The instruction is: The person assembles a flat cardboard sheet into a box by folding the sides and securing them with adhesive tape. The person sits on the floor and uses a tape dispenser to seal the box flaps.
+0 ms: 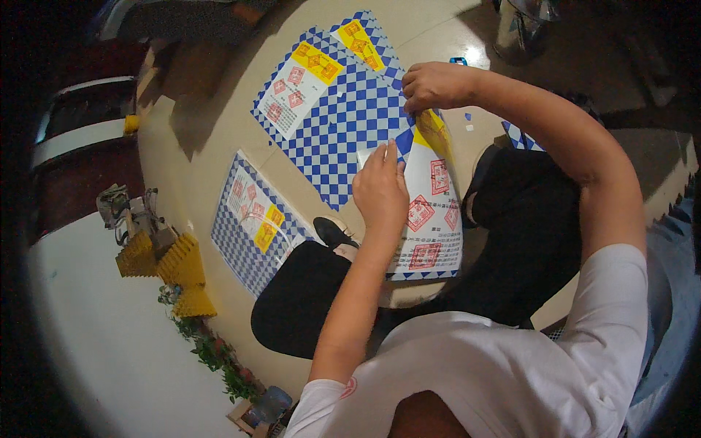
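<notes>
Blue-and-white checkered sheets point(358, 109) with white and yellow printed panels lie overlapping on the floor in front of me. A nearer printed sheet point(427, 241), white with red square stamps and a yellow block, lies between my legs, its far part bent up. My right hand point(437, 86) pinches that sheet's far edge, near the yellow block. Lower down and to the left, my left hand point(381, 188) rests on the same sheet's left edge with its fingers stretched out. The right fingertips are partly hidden.
Another checkered printed sheet point(252, 219), glossy, lies left of my left shoe point(336, 233). Small paper scraps point(469, 128) lie right of the sheets. Yellow ridged pieces point(179, 263) and green plants point(219, 361) are at the left. A shiny metal container point(517, 33) stands far right.
</notes>
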Tool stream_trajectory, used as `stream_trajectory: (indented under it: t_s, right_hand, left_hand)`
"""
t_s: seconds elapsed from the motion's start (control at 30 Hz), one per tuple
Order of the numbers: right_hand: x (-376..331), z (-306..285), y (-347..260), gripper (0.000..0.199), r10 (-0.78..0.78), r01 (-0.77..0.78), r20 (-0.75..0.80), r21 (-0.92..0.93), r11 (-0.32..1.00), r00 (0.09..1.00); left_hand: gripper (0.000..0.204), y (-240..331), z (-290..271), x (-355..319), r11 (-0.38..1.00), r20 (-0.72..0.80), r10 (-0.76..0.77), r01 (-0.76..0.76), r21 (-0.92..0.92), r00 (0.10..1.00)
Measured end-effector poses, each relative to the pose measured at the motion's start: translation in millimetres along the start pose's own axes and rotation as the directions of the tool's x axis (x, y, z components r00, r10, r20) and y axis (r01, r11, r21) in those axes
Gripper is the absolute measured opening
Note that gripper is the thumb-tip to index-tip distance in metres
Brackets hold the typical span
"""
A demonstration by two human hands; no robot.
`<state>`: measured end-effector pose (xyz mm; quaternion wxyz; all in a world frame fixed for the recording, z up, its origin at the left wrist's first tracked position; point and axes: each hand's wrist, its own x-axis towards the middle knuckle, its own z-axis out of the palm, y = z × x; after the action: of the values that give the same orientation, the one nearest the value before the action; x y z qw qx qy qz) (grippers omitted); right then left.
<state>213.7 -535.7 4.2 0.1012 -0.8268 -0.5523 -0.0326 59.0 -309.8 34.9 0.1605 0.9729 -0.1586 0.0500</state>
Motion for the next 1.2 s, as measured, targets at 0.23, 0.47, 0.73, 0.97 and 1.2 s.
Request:
stream_trajectory:
  t_s: [0.23, 0.47, 0.73, 0.97, 1.2]
  right_hand:
    - [8, -6, -5, 0.016, 0.059, -0.062, 0.082, 0.034, 0.997, 0.995]
    - [1, -5, 2, 0.015, 0.028, -0.029, 0.023, 0.047, 0.998, 0.999]
    - [23, -14, -27, 0.015, -0.104, 0.085, 0.118, 0.157, 0.984, 0.988]
    - [26, -3, -27, 0.015, 0.016, -0.071, 0.228, 0.233, 0.97, 0.973]
    - [30, -9, -33, 0.014, 0.024, -0.071, 0.218, 0.214, 0.974, 0.976]
  left_hand:
    - [0.056, 12, 22, -12, 0.989, 0.003, -0.15, 0.15, 0.015, 0.989]
    - [0.034, 31, 17, 4, 0.951, 0.096, -0.31, 0.309, 0.028, 0.946]
    - [0.027, 30, 19, 0, 0.951, 0.06, -0.309, 0.31, -0.003, 0.949]
    - [0.028, 25, -1, -43, 0.952, 0.134, -0.296, 0.282, 0.116, 0.946]
    - [0.026, 22, -24, -109, 0.927, 0.224, -0.375, 0.371, 0.06, 0.9]
